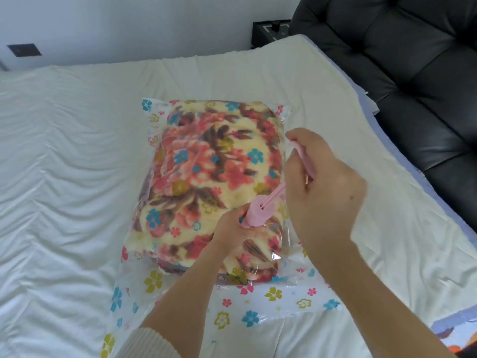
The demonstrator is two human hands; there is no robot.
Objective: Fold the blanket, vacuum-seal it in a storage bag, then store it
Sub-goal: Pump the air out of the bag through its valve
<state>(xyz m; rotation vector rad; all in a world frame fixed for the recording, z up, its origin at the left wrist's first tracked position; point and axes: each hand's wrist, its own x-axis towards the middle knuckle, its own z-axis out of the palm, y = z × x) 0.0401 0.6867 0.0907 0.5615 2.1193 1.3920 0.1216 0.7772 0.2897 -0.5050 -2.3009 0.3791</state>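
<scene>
**Item 1.** Dark rectangular wall plate (24,50), sitting on the pale wall at far left. Not in use.

**Item 2.** Wrinkled white bed sheet (64,151), lying under the whole work area.

**Item 3.** Clear plastic storage bag printed with small coloured flowers (258,301), lying flat on the sheet at centre. Its near end is spreading empty toward the person.

**Item 4.** Folded plush blanket in a red, cream and brown floral pattern (206,156), sitting inside the bag and filling its far part. The plastic is creasing against it near the pump, though the bundle is looking plump.

**Item 5.** Left hand (232,228), reaching in from below, a cream knit cuff showing at the forearm. Its fingers are curling round the foot of the pump barrel and pressing it onto the bag. The valve beneath is hidden.

**Item 6.** Pink plastic cylindrical hand pump (258,211), standing tilted on the bag's near right part. Its thin rod is extending up and to the right.

**Item 7.** Right hand (322,187), raised over the bag's right edge and closing in a fist round the pump's pink handle.

**Item 8.** Small black box (271,29) beyond the bed, and a black tufted leather sofa (413,60) running along the right.

**Step in hand:** judging by the layout, air is being pumped out; folding and bagging are looking done.

**Next move:** probably a straight push down the barrel's line, with the base held square on the valve. More strokes are likely needed before storing.
</scene>
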